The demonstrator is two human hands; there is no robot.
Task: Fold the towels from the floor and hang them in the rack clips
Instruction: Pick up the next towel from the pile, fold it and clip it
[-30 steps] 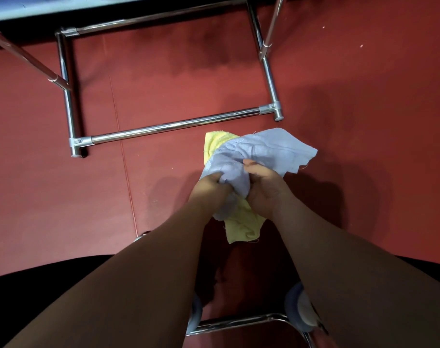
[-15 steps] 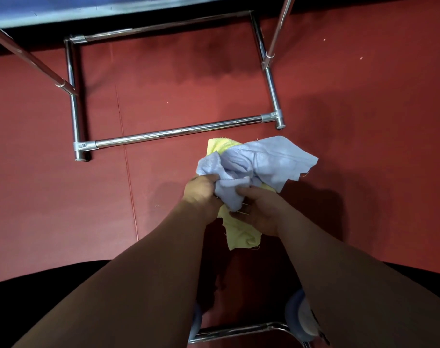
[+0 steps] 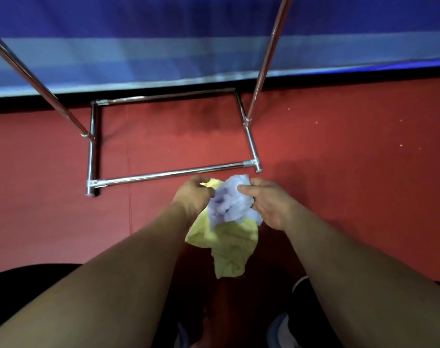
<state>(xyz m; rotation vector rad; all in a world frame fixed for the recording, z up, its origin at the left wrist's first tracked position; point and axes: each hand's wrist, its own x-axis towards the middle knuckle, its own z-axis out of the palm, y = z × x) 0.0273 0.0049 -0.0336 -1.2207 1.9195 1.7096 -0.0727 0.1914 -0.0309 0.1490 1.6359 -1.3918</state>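
A pale blue towel (image 3: 227, 204) (crumpled, not folded) is held between the two hands, above the red floor (image 3: 352, 172). It is pinched by the right hand (image 3: 269, 204), the thumb on top and the fingers curled behind. The left hand (image 3: 192, 194) is closed on its other side, where a corner of a yellow towel (image 3: 230, 244) also shows. Most of the yellow towel hangs below both hands. Just beyond the hands, the chrome base bar of the rack (image 3: 173, 175) is seen.
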